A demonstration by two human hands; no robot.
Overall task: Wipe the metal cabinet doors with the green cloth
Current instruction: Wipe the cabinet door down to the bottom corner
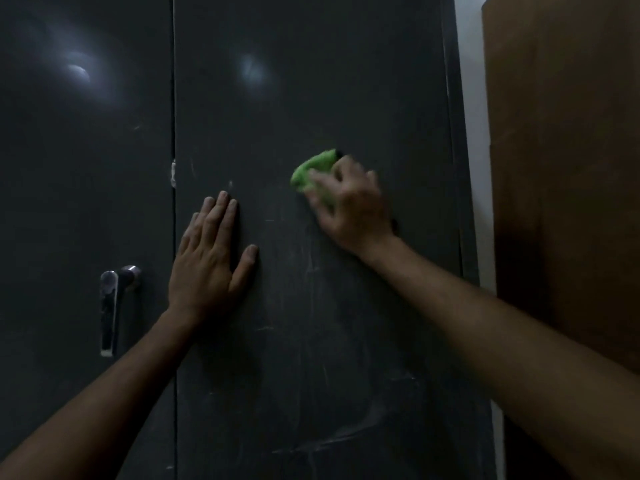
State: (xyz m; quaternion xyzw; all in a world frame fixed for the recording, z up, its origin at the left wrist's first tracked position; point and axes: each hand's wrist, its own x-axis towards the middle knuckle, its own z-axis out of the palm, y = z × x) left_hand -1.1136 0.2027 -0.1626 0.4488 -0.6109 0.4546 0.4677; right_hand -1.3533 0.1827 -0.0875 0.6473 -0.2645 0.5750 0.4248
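Head view. Two dark metal cabinet doors fill the frame: the left door (pixel 86 202) at 9 o'clock and the right door (pixel 311 98) at centre, parted by a vertical seam. A metal handle (pixel 112 306) sits on the left door at 8 o'clock.

The right hand (pixel 349 206), just right of centre, grips the bunched green cloth (pixel 311 171) and presses it against the right door. The hand is blurred. The left hand (pixel 207 261), at 7 o'clock from the cloth, lies flat on the same door, fingers straight, holding nothing.

Step in hand: wiping the middle of the right door, apparently braced by the flat hand.

Pale smears (pixel 346 434) show at 6 o'clock. The next move likely calls for strokes downward over them, then onto the left door, working around the handle.
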